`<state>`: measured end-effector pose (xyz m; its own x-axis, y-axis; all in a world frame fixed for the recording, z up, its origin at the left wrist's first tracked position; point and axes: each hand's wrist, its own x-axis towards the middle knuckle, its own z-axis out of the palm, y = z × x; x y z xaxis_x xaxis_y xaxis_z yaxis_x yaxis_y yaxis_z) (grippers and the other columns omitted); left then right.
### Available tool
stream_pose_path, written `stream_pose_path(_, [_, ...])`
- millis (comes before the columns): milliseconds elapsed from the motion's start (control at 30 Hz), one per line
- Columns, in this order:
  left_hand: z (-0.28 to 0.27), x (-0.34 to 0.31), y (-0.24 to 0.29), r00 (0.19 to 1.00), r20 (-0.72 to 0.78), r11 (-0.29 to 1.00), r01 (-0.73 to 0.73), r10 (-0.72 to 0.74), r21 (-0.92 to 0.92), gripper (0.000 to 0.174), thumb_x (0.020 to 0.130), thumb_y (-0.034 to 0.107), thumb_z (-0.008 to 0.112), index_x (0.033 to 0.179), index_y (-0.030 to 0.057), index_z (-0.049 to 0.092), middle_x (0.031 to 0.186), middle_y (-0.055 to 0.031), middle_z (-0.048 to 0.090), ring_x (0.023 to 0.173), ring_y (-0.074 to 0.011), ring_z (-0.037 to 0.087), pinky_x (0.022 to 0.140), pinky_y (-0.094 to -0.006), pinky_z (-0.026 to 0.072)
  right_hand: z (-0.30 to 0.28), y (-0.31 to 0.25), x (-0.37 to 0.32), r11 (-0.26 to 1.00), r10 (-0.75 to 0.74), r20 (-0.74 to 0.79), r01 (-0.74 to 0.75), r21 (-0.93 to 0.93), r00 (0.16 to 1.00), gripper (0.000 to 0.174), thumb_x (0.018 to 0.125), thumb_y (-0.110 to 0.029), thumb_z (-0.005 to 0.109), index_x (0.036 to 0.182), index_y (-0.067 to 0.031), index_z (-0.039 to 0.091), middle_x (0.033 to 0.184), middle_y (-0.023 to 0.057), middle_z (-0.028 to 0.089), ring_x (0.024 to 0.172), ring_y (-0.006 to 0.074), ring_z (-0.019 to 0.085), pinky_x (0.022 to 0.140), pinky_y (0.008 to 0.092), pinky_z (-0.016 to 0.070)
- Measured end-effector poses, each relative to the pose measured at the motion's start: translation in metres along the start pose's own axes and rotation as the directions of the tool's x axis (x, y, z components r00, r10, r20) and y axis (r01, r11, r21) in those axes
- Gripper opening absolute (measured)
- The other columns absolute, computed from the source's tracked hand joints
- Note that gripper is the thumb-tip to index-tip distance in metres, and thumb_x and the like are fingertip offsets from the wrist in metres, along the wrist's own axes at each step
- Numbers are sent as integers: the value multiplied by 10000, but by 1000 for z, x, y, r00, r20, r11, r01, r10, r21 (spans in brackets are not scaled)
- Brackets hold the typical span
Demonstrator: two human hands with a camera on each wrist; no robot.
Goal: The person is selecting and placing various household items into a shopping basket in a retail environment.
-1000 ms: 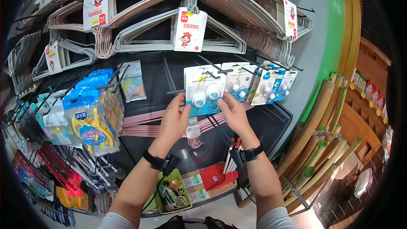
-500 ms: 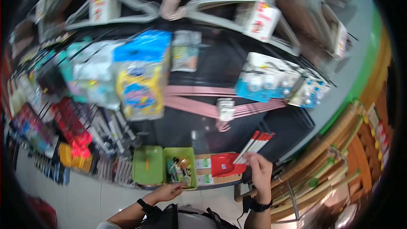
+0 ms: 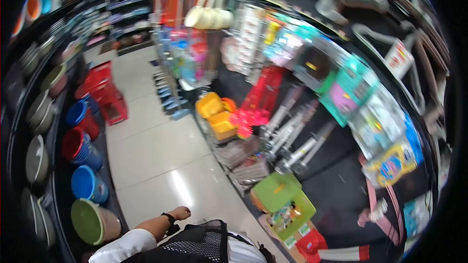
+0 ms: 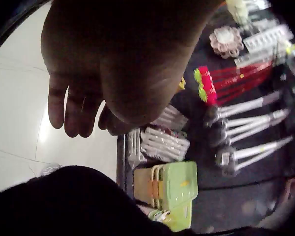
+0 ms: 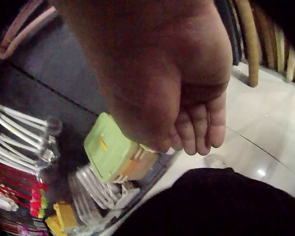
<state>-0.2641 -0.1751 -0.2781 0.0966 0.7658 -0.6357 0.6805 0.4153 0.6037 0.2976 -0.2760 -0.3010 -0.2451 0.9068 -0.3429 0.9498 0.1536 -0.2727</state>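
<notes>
In the head view my left hand (image 3: 181, 213) hangs low over the tiled floor, holding nothing. The left wrist view shows that hand (image 4: 103, 73) from the palm side, dark, its fingers loosely bent and touching nothing. My right hand is outside the head view; the right wrist view has its palm (image 5: 172, 78) with loosely curled fingers, empty. Behind it stands a green-lidded box (image 5: 108, 147). In the head view the green lid (image 3: 277, 191) and an open green bin (image 3: 304, 207) with small items sit at the rack's base.
Buckets (image 3: 88, 183) and basins line the left shelf. A red stool (image 3: 108, 92) stands on the floor (image 3: 146, 141) farther up the aisle. Yellow baskets (image 3: 222, 124), brushes and packaged goods (image 3: 390, 165) hang along the dark rack on the right.
The head view has swung left toward the aisle. Both hands came away from the hanging hook packs and dropped low; the right hand has left the head view.
</notes>
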Motion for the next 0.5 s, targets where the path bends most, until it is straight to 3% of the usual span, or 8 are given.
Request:
stream_pose_path(33, [0,-4,-17,997,-76,995,11,-19,-104,384,854,339,577,1048,43,728,975,-189,733,878,-327,701,778,-424,560,-33,-32,37,998,-52,30,53,-34,998,435,895,-265,611,1317,-160,607,1007,217,698,1075,297,648,937,382,479])
stream_pose_path(133, [-8,-28,-34,991,7,912,125,-133,-390,319,881,299,581,1045,56,705,801,-92,686,674,-166,625,580,-329,525,-109,-114,119,976,-167,106,180,-124,980,336,896,-242,584,1208,-125,631,988,211,694,1003,323,649,883,419,479])
stream_pose_path(333, [-33,-39,-64,987,-71,777,66,-141,-626,326,881,277,644,1113,50,676,907,-81,694,731,-164,652,602,-320,531,-155,-199,197,908,-280,293,351,-229,914,225,899,-197,531,989,-56,681,949,199,685,859,375,650,776,491,481])
stream_pose_path(367, [-43,-40,-68,984,-79,770,72,-158,-634,326,881,277,644,1113,50,676,907,-81,694,731,-164,652,602,-320,531,-138,-165,191,896,-290,322,374,-239,901,227,899,-189,522,953,-45,689,943,197,684,835,383,651,758,504,481])
stream_pose_path(400, [-52,-43,-72,976,-90,762,96,-198,-640,327,885,269,644,1125,49,671,934,-79,694,753,-164,658,610,-318,533,-134,-165,228,977,-115,381,36,208,918,203,906,-174,561,869,-17,685,843,141,673,746,270,641,675,385,492])
stream_pose_path(433, [-63,-40,-79,966,-104,758,115,-235,-642,328,889,262,644,1137,47,665,961,-78,693,774,-165,663,618,-316,534,-128,-166,269,751,18,507,-346,562,862,227,913,-159,601,785,11,680,742,86,662,657,156,630,592,266,504])
stream_pose_path(467, [-68,-35,-91,956,-91,701,139,-280,-700,331,888,264,647,1134,43,665,950,-69,692,789,-163,661,626,-313,533,-156,-211,287,525,259,578,-615,588,774,243,925,-133,549,733,-10,634,672,61,616,574,140,579,517,266,462])
stream_pose_path(500, [-75,-30,-99,943,-93,701,168,-318,-693,331,894,278,649,1131,46,667,951,-69,693,797,-165,662,634,-317,534,-158,-222,313,533,244,581,-607,589,777,243,925,-133,549,733,-10,634,672,61,616,574,140,579,517,266,462])
